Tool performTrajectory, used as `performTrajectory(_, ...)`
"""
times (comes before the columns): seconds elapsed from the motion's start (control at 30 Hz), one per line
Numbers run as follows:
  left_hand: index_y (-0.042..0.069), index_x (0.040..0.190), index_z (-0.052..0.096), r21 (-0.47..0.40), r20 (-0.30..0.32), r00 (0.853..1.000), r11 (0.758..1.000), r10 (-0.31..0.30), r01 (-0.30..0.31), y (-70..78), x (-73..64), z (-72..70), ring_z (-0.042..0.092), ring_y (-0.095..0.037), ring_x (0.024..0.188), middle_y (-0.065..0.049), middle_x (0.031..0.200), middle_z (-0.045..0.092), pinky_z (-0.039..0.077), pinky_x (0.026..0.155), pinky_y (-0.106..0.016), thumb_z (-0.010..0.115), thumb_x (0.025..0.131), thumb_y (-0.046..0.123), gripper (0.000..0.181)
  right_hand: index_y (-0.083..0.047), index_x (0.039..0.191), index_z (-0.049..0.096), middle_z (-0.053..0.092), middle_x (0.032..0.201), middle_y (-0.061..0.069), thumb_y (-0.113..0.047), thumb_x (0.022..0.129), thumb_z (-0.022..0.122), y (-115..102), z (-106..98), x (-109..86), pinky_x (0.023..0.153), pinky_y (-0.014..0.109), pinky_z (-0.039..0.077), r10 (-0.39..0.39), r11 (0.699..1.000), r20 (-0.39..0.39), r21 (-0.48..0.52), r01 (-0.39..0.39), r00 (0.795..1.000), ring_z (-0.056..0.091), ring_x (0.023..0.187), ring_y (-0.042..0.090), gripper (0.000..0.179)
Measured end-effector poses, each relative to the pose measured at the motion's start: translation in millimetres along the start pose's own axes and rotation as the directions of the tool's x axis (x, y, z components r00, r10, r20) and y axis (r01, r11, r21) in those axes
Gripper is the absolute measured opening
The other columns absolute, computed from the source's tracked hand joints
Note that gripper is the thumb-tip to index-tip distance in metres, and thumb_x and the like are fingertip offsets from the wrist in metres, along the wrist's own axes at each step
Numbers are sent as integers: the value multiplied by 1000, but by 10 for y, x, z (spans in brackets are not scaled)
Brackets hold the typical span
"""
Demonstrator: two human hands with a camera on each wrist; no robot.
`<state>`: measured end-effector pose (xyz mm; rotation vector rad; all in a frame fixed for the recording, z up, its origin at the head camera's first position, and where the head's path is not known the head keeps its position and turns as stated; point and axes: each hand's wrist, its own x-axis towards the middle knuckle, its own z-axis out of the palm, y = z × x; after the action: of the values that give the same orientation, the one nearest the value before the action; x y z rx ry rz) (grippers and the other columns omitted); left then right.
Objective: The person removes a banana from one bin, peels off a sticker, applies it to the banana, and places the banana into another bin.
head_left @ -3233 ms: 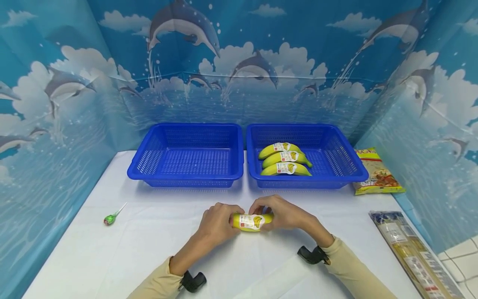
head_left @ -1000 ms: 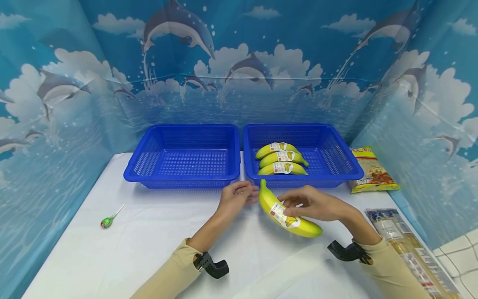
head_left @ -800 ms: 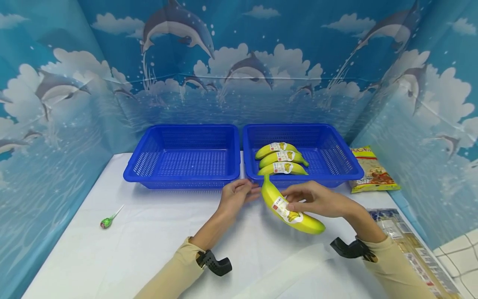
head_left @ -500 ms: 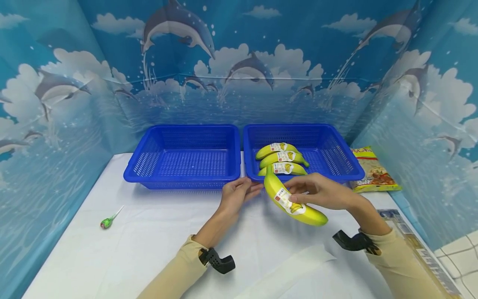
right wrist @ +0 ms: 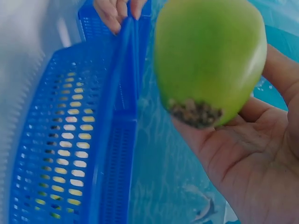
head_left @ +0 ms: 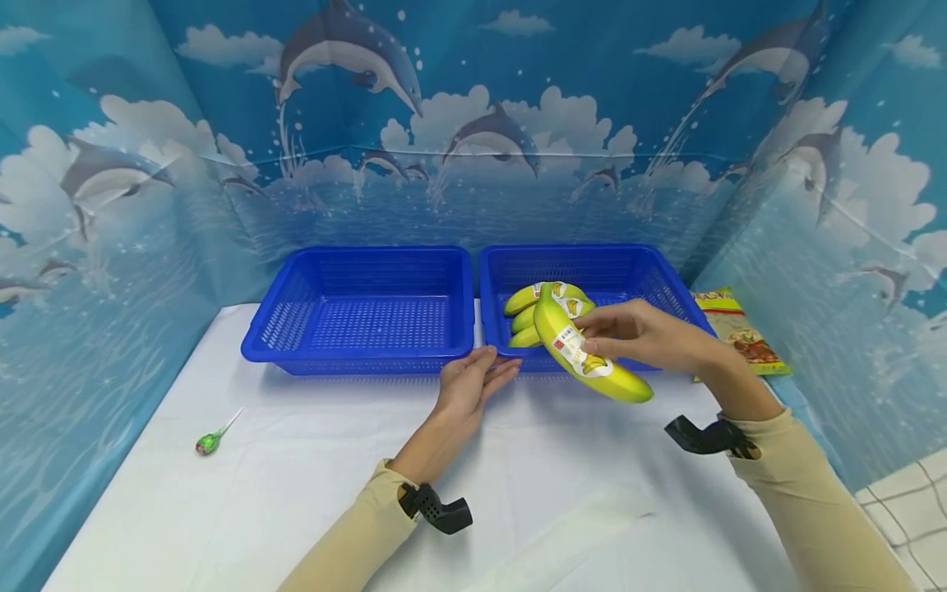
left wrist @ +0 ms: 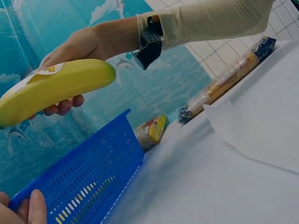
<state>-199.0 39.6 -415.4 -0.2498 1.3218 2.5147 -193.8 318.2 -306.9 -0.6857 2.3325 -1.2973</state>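
Observation:
In the head view my right hand (head_left: 654, 337) holds a yellow-green banana (head_left: 617, 383) with a white label, thumb on the near side. It hangs tilted over the front rim of the right blue basket (head_left: 654, 263). Several labelled bananas (head_left: 522, 301) lie inside at the left, partly hidden behind the held one. My left hand (head_left: 464, 385) grips the front left corner of that basket's rim; in the left wrist view its fingers (left wrist: 37, 209) lie over the outer wall. The right wrist view shows the held banana's dark-tipped end (right wrist: 210, 60) close up.
A second blue basket (head_left: 358, 355) stands to the left, almost side by side with the first. A green-wrapped lollipop (head_left: 209, 443) lies on the white cloth at left. A yellow food packet (head_left: 740, 337) sits right of the baskets; a long clear-wrapped pack (left wrist: 229, 77) lies along the table's edge.
At first both hands held the banana on the table. Now my right hand alone has lifted it forward to the right basket, and my left hand has moved to that basket's rim.

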Motion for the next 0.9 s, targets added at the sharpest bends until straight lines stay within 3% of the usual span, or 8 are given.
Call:
performTrajectory(0.3,-11,127,58,-56,-61,998,998,0,-3,-12,41,9,80,-29,98,-21,106,74,64,93,-37,59,109,0,21,5,152,55,72,129,16,-20,113,59,-133,-261,177,95,30,60,52,993,-103,-99,-62,993,72,110,15,46)
performTrajectory(0.43,-6,115,59,-82,-56,998,997,-1,-3,-5,48,15,80,-31,98,-20,106,72,64,93,-39,59,108,-3,7,0,155,54,69,137,13,-28,114,58,-144,-409,267,100,35,58,105,987,-145,-109,-122,984,69,115,12,50)
performTrajectory(0.57,-4,114,58,-92,-47,999,996,-10,6,8,54,9,79,-28,97,-17,104,70,63,95,-39,59,108,-5,6,-1,158,51,64,146,14,-33,114,57,-82,-554,366,103,41,57,151,980,-185,-99,-171,971,66,119,11,54)
performTrajectory(0.8,-9,120,61,-92,-49,999,996,-15,10,19,64,-27,79,-26,95,-17,102,70,63,95,-38,61,107,-4,13,0,163,42,52,159,21,-42,113,56,147,-724,537,115,57,49,230,970,-191,-41,-242,954,54,141,34,67)
performTrajectory(0.9,-10,121,60,-91,-51,999,996,-14,9,16,53,-31,79,-26,96,-17,103,70,63,95,-38,61,107,-5,14,1,164,39,48,161,24,-43,114,55,262,-783,593,116,59,47,256,964,-188,-20,-264,948,51,143,38,69)
